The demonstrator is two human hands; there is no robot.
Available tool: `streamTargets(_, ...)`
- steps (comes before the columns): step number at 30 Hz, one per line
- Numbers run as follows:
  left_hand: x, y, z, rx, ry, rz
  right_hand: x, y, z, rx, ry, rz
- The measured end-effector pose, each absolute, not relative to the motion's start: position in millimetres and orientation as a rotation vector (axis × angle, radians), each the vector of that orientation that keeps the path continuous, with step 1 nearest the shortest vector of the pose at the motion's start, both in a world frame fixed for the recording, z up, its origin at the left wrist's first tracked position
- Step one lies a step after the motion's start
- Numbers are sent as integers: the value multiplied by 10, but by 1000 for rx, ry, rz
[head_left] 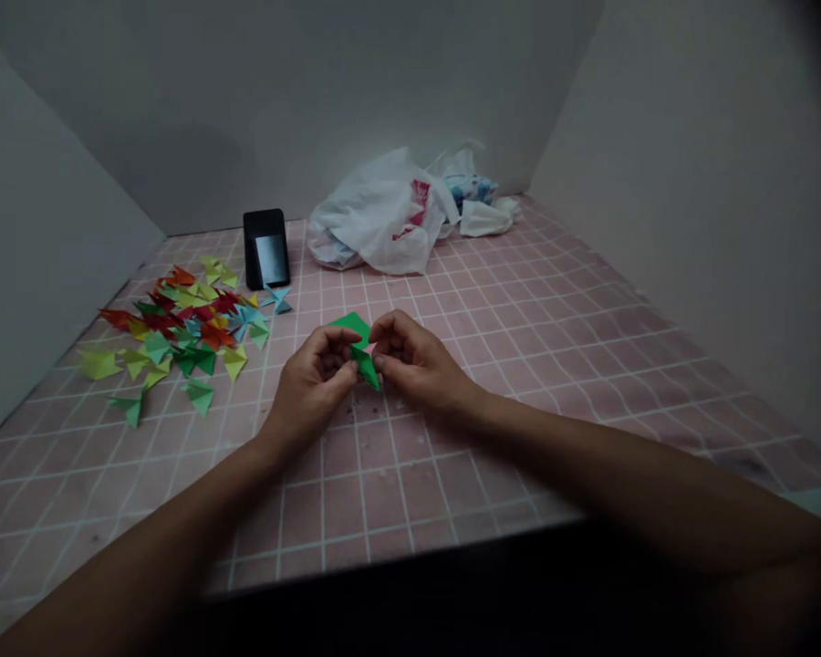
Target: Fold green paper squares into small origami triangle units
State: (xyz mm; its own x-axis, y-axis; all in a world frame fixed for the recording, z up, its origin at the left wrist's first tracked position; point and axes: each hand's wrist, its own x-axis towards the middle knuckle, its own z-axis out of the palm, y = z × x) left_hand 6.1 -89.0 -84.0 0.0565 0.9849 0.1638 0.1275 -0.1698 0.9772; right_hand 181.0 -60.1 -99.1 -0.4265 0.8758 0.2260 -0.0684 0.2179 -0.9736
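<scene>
A folded green paper piece [359, 344] with a small pink bit at its middle is pinched between both my hands just above the pink checked table cover [520, 365]. My left hand [313, 383] grips its left side, fingers curled. On the other side, my right hand [414, 360] holds it with thumb and fingers pressed together. To the left lies a heap of several folded paper pieces [178, 333] in red, yellow, green and blue.
A black phone [266, 248] stands propped near the back of the table. White plastic bags [389, 214] lie crumpled at the back, with a white cloth beside them. Grey walls close in the left, back and right sides. The table's front edge runs below my forearms.
</scene>
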Motion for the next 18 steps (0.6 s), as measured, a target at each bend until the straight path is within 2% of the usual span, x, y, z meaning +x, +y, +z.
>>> streamTargets(3, 41, -886, -835, 1452, 1180, 1248, 1815, -607, -970, -776, -1664, 1300)
streamTargets(18, 77, -920, -835, 1566, 1334, 1301, 1847, -681, -945, -766, -2150, 654)
